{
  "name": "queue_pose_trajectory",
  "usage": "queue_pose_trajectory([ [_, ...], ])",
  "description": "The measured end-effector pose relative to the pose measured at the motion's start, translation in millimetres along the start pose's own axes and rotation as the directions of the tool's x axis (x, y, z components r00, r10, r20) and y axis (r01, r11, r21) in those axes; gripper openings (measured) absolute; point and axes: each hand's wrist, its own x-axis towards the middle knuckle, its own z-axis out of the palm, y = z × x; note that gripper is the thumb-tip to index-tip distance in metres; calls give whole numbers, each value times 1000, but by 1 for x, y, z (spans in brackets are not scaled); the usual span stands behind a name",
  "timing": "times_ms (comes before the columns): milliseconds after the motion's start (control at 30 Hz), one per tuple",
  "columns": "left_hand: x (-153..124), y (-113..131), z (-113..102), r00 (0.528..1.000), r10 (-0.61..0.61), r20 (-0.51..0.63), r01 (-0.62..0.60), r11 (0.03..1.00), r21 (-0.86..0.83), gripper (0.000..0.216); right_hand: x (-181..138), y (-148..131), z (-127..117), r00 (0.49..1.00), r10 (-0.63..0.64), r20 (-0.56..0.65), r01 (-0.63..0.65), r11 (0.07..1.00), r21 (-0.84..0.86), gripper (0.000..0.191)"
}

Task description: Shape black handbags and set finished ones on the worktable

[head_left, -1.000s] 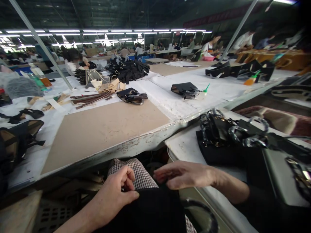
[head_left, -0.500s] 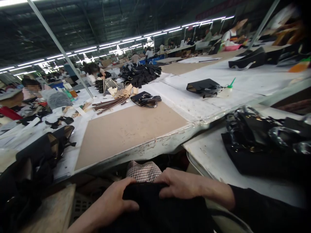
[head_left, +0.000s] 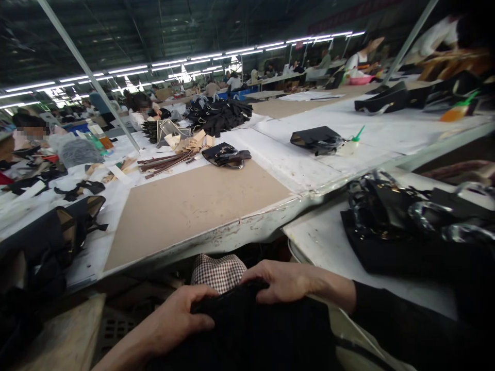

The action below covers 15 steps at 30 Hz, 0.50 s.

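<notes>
Both my hands rest in my lap below the table edge. My left hand (head_left: 176, 317) curls its fingers over the near edge of a black piece of fabric (head_left: 251, 335) lying on my lap. My right hand (head_left: 284, 281) grips the same black fabric at its top edge, fingers bent over it. A checked cloth (head_left: 218, 270) shows just beyond the fabric. In front of me a tan board (head_left: 189, 206) lies on the white worktable (head_left: 278, 165).
A pile of black bags with chain handles (head_left: 406, 221) sits on a side table at right. A small black bag (head_left: 226, 154) and brown strips (head_left: 166, 161) lie beyond the board. Another black bag (head_left: 315, 139) and a glue bottle (head_left: 350, 144) lie farther right. Black bags (head_left: 46, 242) sit at left. People work in the background.
My hands came together onto the black fabric and gripped its top edge; a second ago the right hand was stretched flat and the left pinched. The view shifted slightly.
</notes>
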Motion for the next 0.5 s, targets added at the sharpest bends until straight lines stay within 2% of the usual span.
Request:
queue_pose_trajectory([
  [100,3,2,0,1000,-8,-24,10,997,71,31,10,0,-1,999,37,-19,-37,999,-23,39],
  [167,6,6,-1,999,5,-35,0,992,123,30,20,-1,-3,998,66,-20,-66,998,-11,38],
  [333,16,6,-2,998,15,-56,1,962,274,25,43,9,-1,998,-44,34,44,999,-1,28],
  [500,27,-6,-2,999,-27,-28,34,965,259,20,53,18,6,997,-58,48,60,997,-44,25],
])
